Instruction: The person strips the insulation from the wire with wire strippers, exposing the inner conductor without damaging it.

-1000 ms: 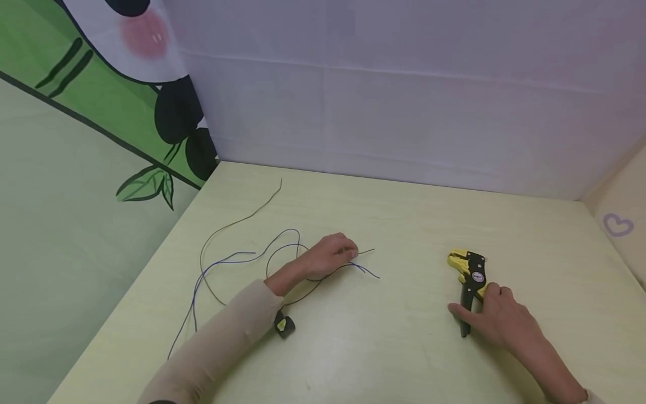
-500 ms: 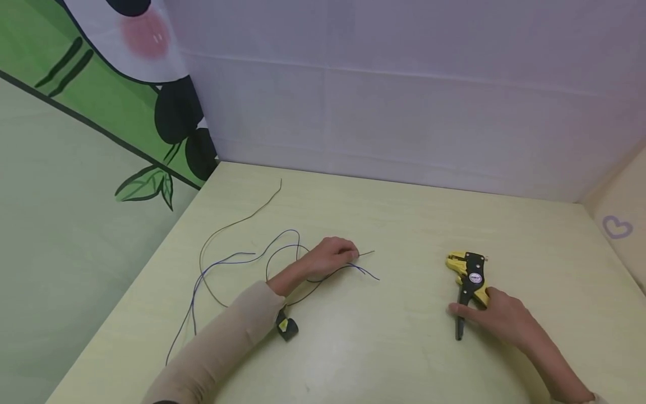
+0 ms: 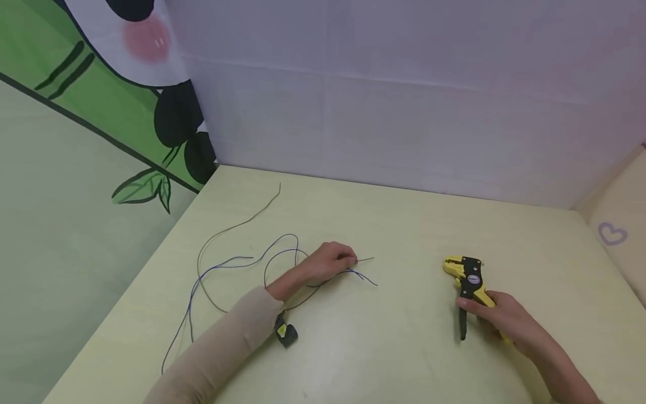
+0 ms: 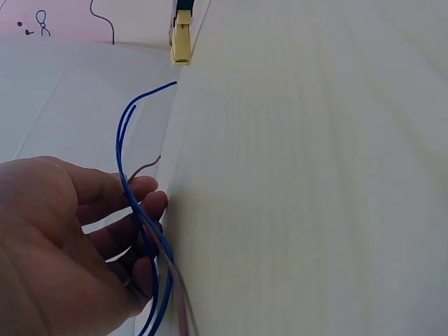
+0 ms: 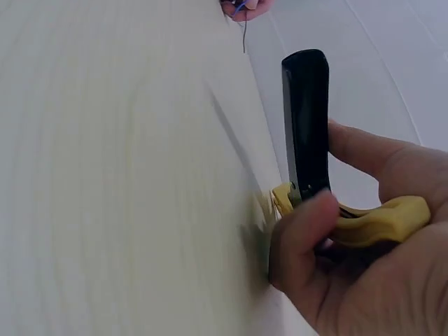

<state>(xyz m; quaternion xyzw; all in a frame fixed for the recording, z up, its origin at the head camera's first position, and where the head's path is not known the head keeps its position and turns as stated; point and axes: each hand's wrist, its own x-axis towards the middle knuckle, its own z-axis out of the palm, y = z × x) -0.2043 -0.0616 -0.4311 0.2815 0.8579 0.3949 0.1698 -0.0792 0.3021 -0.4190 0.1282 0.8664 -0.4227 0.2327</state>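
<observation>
In the head view, my left hand [image 3: 328, 262] pinches a thin brown wire [image 4: 148, 166] close to its end. Two blue wires [image 3: 370, 280] pass beside those fingers, and in the left wrist view they cross in front of the fingertips. At the right, my right hand [image 3: 512, 320] grips a black and yellow wire stripper [image 3: 473, 279] by its handles, thumb toward the black one. In the right wrist view the black handle [image 5: 308, 119] points up and the yellow handle [image 5: 385, 222] lies against the palm. The stripper's head points away from me.
Long loops of brown wire [image 3: 199, 255] and blue wire [image 3: 189, 306] spread across the left of the pale table [image 3: 383, 348]. A small black thing with a yellow patch [image 3: 286, 335] shows by the left cuff, its kind unclear. A cloth backdrop [image 3: 383, 123] stands behind.
My right hand has closed around the wire stripper's handles, and the stripper has shifted slightly. The left hand keeps its place on the wire.
</observation>
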